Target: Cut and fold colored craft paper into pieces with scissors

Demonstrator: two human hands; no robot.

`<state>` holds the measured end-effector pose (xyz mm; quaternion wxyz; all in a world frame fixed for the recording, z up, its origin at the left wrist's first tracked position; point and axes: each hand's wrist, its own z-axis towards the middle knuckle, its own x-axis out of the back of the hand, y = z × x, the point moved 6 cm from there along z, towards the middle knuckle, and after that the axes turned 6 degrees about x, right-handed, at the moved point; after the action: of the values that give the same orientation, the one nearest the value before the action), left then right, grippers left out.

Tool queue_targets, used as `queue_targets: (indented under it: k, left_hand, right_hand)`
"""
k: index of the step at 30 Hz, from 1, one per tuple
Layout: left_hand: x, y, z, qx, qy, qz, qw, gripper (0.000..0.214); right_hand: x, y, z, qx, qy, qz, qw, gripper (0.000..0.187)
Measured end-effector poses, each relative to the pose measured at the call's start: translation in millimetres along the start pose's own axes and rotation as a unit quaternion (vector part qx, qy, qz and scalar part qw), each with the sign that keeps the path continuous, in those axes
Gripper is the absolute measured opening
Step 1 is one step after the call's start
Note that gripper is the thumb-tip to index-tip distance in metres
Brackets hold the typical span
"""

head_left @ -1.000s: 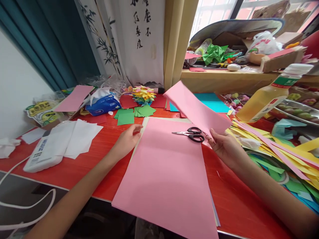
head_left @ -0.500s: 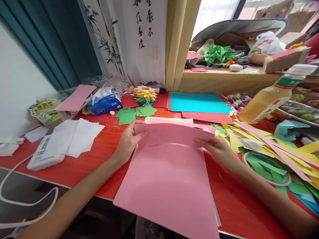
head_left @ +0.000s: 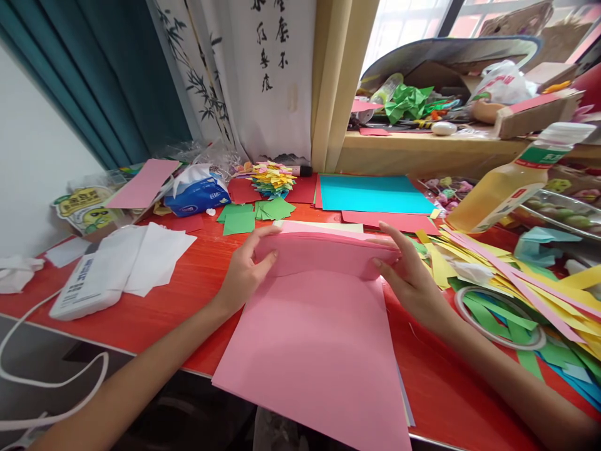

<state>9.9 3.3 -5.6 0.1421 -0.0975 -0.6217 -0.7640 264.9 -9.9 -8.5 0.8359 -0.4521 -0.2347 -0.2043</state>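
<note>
A large pink paper sheet [head_left: 314, 351] lies on the red table [head_left: 188, 294] and hangs over its near edge. A smaller pink sheet [head_left: 323, 254] rests across the big sheet's far end, bent into a low fold. My left hand [head_left: 246, 266] pinches the left end of this smaller sheet, thumb on top. My right hand [head_left: 408, 272] grips its right end, fingers curled over the fold. Scissors seen earlier are hidden under the paper.
Green paper squares [head_left: 248, 216], a blue tissue pack [head_left: 197, 197] and a colourful folded-paper pile [head_left: 272, 178] sit behind. A cyan sheet [head_left: 375, 194] lies at the back. Paper strips [head_left: 516, 282], a tape ring [head_left: 498, 313] and a tilted juice bottle [head_left: 507, 185] crowd the right. White papers [head_left: 122, 263] lie left.
The smaller pink sheet, first held up in my right hand alone, came down over the scissors onto the big sheet. Both hands now grip its ends and the fold is tighter.
</note>
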Motion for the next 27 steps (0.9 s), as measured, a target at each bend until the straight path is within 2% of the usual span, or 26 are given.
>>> queue_targets:
  k: [3,6,8,11,13,18,20,24,27]
  left_hand:
    - [0.4,-0.6,-0.1,0.005,-0.007,0.004,1.0,0.029]
    - [0.4,2.3,1.1,-0.007,-0.001,-0.04,0.999,0.033]
    - [-1.9,2.0,2.8,-0.002,-0.017,-0.102,0.995,0.045]
    - [-6.3,-3.7,5.9,0.033,-0.053,-0.182,0.981,0.054]
    - [-7.6,-8.6,7.3,0.059,-0.068,-0.201,0.975,0.047]
    - [-6.0,-12.0,8.5,0.068,-0.071,-0.219,0.971,0.022]
    - [-7.0,-12.8,8.6,0.072,-0.077,-0.229,0.968,0.024]
    - [-15.4,-20.0,8.6,0.122,-0.124,-0.243,0.954,0.031]
    - [-17.9,-24.2,9.3,0.141,-0.135,-0.231,0.953,0.035]
  right_hand:
    - [-1.0,-5.4,0.4,0.041,-0.024,-0.025,0.999,0.038]
    - [0.5,-8.6,0.6,0.055,-0.022,-0.026,0.998,0.033]
    - [2.0,-7.0,0.6,0.037,-0.006,-0.017,0.999,0.033]
    - [1.8,3.7,-0.1,-0.031,0.021,0.042,0.998,0.042]
    - [-2.3,11.5,-0.8,-0.075,0.021,0.114,0.99,0.048]
    - [-9.6,14.7,-0.2,-0.097,0.001,0.219,0.971,0.024]
    - [-11.1,14.8,0.1,-0.102,-0.008,0.239,0.966,0.022]
    - [-16.5,20.5,-1.2,-0.12,-0.045,0.244,0.961,0.029]
    - [-16.0,27.8,-2.8,-0.143,-0.035,0.241,0.959,0.028]
